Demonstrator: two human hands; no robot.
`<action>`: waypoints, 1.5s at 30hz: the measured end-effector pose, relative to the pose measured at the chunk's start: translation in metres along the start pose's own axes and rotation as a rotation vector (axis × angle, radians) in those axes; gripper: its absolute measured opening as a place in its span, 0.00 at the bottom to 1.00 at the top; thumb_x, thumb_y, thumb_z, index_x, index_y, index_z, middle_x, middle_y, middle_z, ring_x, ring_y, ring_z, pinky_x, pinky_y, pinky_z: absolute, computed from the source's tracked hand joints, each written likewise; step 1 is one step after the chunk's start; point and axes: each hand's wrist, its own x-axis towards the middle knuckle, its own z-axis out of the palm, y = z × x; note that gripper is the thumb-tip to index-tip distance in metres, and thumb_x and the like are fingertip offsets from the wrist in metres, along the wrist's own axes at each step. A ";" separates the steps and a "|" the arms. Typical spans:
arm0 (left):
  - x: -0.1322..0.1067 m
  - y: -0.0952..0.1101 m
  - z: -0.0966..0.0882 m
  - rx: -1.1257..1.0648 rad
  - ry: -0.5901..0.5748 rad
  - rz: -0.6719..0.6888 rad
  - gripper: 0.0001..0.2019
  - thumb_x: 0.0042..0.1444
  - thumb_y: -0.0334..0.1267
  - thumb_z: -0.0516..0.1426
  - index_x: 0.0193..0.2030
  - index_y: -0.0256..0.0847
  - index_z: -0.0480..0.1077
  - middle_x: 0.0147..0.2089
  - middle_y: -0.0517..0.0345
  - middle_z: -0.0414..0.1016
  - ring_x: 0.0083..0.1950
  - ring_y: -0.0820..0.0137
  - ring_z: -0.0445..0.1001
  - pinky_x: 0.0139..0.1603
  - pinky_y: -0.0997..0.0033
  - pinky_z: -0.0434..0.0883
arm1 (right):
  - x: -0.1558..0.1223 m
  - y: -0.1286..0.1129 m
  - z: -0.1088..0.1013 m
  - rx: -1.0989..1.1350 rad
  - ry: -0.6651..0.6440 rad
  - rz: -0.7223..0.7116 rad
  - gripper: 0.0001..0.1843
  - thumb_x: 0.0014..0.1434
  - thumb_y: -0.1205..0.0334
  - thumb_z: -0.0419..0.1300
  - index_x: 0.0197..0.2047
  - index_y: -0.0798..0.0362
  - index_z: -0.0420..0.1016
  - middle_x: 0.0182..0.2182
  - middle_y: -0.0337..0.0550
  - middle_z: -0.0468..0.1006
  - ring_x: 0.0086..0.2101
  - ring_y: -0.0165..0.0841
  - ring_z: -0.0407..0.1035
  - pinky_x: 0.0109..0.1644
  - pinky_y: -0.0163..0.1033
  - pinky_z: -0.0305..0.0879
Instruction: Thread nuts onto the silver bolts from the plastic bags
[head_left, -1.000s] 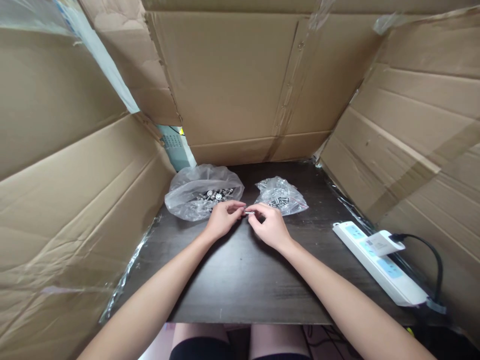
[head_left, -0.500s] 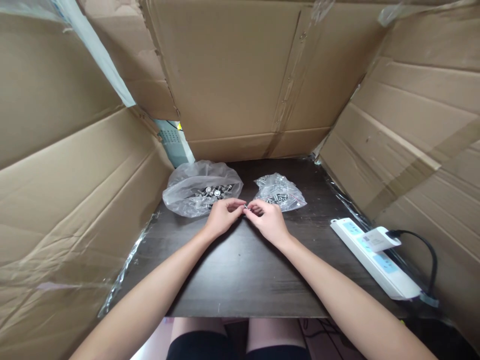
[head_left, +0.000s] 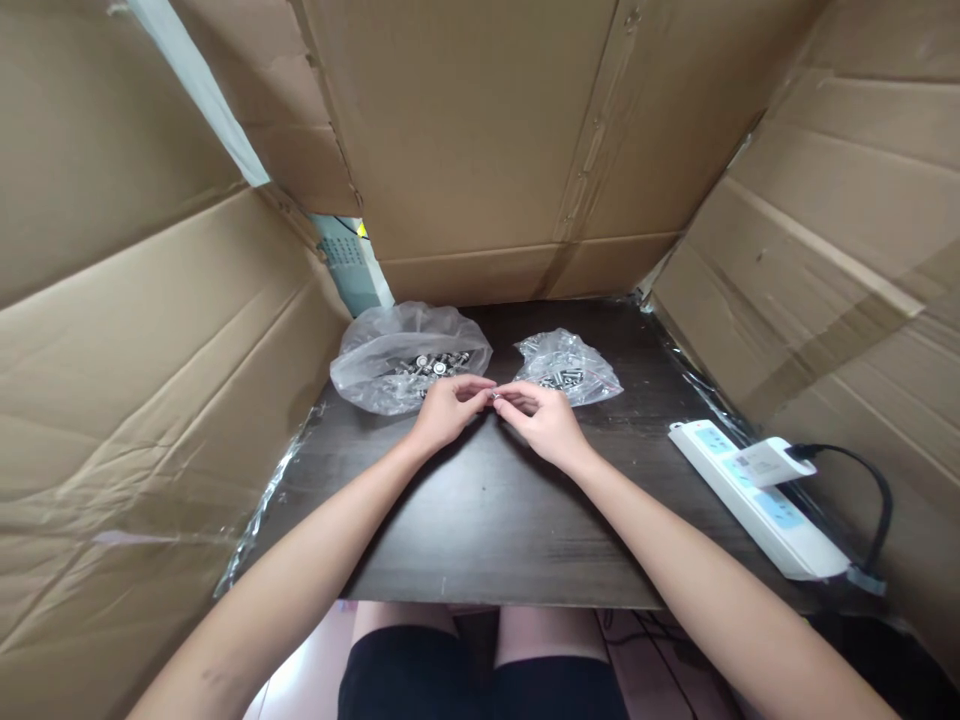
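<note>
My left hand point(head_left: 452, 408) and my right hand point(head_left: 544, 420) meet fingertip to fingertip above the dark table. A small shiny metal screw point(head_left: 494, 397) is pinched between them, mostly covered by the fingers. Just beyond my left hand lies an open clear plastic bag point(head_left: 367, 355) with several metal bolts point(head_left: 439, 367) showing in its mouth. A smaller clear zip bag point(head_left: 592, 375) of metal screws point(head_left: 568, 378) lies behind my right hand.
A white power strip point(head_left: 795, 545) with a white plug-in adapter point(head_left: 772, 462) and a black cable point(head_left: 885, 490) lies at the right. Cardboard walls point(head_left: 480, 140) enclose the dark table point(head_left: 480, 530) at the back and sides. Its front edge is above my legs.
The fingertips have shifted slightly around the screw, which shows less than before. The camera view has tilted a little, so everything on the table sits higher. The bags have stayed in place.
</note>
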 end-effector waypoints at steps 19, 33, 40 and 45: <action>-0.005 0.009 0.001 -0.018 -0.095 0.033 0.16 0.59 0.45 0.63 0.47 0.35 0.74 0.43 0.48 0.83 0.45 0.61 0.83 0.51 0.62 0.78 | 0.002 0.003 0.001 -0.157 0.106 -0.060 0.06 0.58 0.60 0.63 0.38 0.53 0.73 0.32 0.43 0.78 0.31 0.33 0.75 0.36 0.38 0.73; -0.010 0.024 0.023 -0.503 0.117 -0.310 0.25 0.39 0.47 0.75 0.41 0.34 0.77 0.43 0.48 0.83 0.48 0.62 0.82 0.54 0.62 0.78 | 0.004 -0.011 -0.003 -0.378 0.126 -0.348 0.03 0.57 0.68 0.60 0.36 0.52 0.74 0.32 0.40 0.76 0.34 0.33 0.70 0.42 0.39 0.66; 0.001 0.013 0.002 -0.083 0.210 -0.074 0.16 0.48 0.46 0.69 0.38 0.35 0.77 0.35 0.52 0.81 0.38 0.65 0.80 0.44 0.65 0.77 | 0.015 -0.010 -0.052 -0.932 0.148 -0.156 0.12 0.60 0.69 0.58 0.29 0.52 0.81 0.35 0.44 0.83 0.42 0.41 0.73 0.51 0.46 0.60; -0.002 0.008 0.002 0.257 0.153 0.175 0.08 0.56 0.40 0.62 0.37 0.37 0.75 0.38 0.53 0.80 0.37 0.68 0.79 0.39 0.69 0.77 | 0.019 -0.006 -0.077 -1.202 0.088 0.143 0.16 0.62 0.71 0.56 0.40 0.53 0.86 0.44 0.47 0.84 0.48 0.44 0.72 0.52 0.45 0.61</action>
